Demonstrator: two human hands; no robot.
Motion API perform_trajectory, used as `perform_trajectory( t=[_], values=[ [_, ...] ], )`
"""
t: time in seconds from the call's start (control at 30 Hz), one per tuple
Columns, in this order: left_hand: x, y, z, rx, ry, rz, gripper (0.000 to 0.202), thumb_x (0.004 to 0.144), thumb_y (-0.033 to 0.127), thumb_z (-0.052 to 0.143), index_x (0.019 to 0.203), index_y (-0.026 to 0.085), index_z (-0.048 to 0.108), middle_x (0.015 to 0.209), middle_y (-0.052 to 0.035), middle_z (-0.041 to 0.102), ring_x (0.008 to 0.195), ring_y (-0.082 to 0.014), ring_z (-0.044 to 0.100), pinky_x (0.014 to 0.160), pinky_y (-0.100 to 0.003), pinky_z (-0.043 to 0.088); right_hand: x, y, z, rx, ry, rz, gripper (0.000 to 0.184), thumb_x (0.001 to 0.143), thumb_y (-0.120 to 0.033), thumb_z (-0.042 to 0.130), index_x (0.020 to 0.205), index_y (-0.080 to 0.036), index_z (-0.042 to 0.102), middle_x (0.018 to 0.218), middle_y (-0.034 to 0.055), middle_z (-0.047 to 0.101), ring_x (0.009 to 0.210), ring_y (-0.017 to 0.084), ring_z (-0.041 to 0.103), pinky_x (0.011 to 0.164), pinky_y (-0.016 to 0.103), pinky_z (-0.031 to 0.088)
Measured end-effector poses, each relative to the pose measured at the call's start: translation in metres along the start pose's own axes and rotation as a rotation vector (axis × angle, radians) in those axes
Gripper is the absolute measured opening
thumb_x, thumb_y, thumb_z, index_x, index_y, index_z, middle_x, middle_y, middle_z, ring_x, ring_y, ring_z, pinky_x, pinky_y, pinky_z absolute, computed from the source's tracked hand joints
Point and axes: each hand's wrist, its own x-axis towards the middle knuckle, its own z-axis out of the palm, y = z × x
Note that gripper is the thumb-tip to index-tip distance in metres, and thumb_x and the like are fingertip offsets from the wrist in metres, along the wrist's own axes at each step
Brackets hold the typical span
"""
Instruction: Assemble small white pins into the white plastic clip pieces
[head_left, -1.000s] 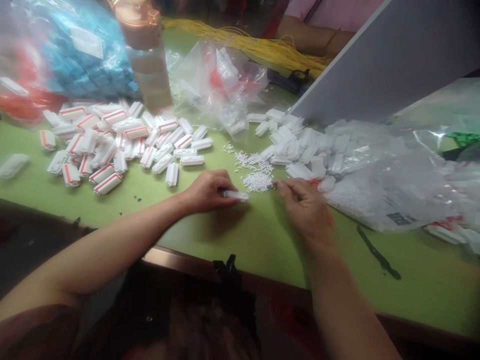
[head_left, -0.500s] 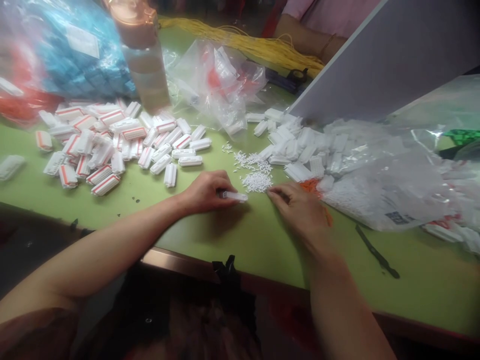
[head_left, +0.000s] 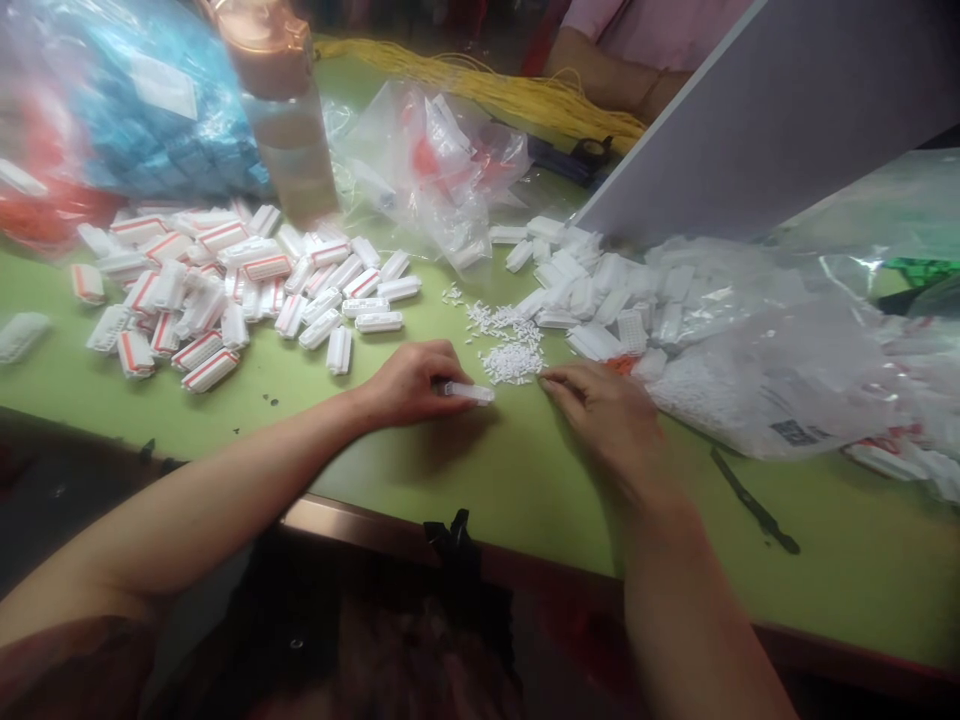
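My left hand [head_left: 411, 383] rests on the green table [head_left: 510, 470], closed around a small white plastic housing [head_left: 471, 392] that sticks out to the right. My right hand [head_left: 606, 420] lies just right of it, fingertips pinched at the edge of a little heap of tiny white pins [head_left: 512, 361]; what they pinch is too small to name. Plain white housings [head_left: 592, 290] lie in a pile behind my right hand. White housings with orange inserts [head_left: 217, 285] are spread at the left.
A clear bottle with a copper cap [head_left: 289, 120] stands at the back left beside blue and red bagged parts [head_left: 112, 110]. Clear plastic bags [head_left: 780, 370] cover the right. A grey board [head_left: 765, 110] leans behind. Yellow wires [head_left: 517, 95] and another person's arm [head_left: 607, 75] are across the table.
My right hand's fingertips shifted slightly left along the pin heap. My left hand has kept still with the white housing.
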Motion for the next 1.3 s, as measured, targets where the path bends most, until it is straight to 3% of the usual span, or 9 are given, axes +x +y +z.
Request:
perform_trajectory(
  t=[0.4, 0.63, 0.87, 1.03, 1.3],
  values=[
    [0.000, 0.001, -0.001, -0.014, -0.022, -0.019, 0.026, 0.077, 0.037, 0.071, 0.084, 0.013, 0.075, 0.077, -0.0060, 0.064, 0.063, -0.0087, 0.057, 0.058, -0.022, 0.045, -0.001, -0.015, 0.000, -0.011, 0.008, -0.075, 0.016, 0.088, -0.030, 0.053, 0.083, -0.023, 0.066, 0.083, 0.0040, 0.070, 0.072, 0.020, 0.061, 0.062, 0.033, 0.039],
    [0.000, -0.001, 0.001, -0.026, -0.006, 0.000, 0.024, 0.077, 0.036, 0.072, 0.083, 0.013, 0.075, 0.075, -0.0047, 0.063, 0.062, -0.0080, 0.056, 0.057, -0.020, 0.044, -0.005, -0.042, -0.001, 0.404, 0.000, 0.010, 0.016, 0.088, -0.035, 0.056, 0.088, -0.023, 0.065, 0.084, 0.0024, 0.071, 0.076, 0.019, 0.065, 0.067, 0.032, 0.048],
    [0.000, -0.004, 0.004, -0.036, -0.017, -0.001, 0.022, 0.076, 0.034, 0.072, 0.083, 0.013, 0.075, 0.074, -0.0041, 0.062, 0.061, -0.0080, 0.055, 0.055, -0.020, 0.044, -0.003, -0.058, 0.012, 0.566, 0.039, -0.086, 0.013, 0.088, -0.032, 0.057, 0.081, -0.022, 0.063, 0.093, 0.0051, 0.064, 0.088, 0.018, 0.062, 0.076, 0.032, 0.051],
    [0.001, -0.003, 0.003, -0.041, -0.020, -0.009, 0.022, 0.077, 0.034, 0.072, 0.083, 0.014, 0.075, 0.073, -0.0039, 0.062, 0.061, -0.0082, 0.055, 0.055, -0.020, 0.043, -0.004, -0.058, 0.019, 0.460, 0.095, -0.132, 0.012, 0.088, -0.032, 0.057, 0.086, -0.023, 0.066, 0.095, 0.0057, 0.064, 0.090, 0.019, 0.062, 0.077, 0.035, 0.049],
    [0.000, -0.005, 0.006, -0.038, 0.011, -0.002, 0.018, 0.076, 0.031, 0.072, 0.080, 0.014, 0.075, 0.072, -0.0031, 0.061, 0.061, -0.0079, 0.056, 0.056, -0.020, 0.044, -0.009, -0.066, 0.005, -0.155, 0.286, -0.463, 0.011, 0.088, -0.020, 0.059, 0.094, -0.022, 0.068, 0.093, 0.0018, 0.073, 0.079, 0.017, 0.058, 0.068, 0.035, 0.031]
  ],
)
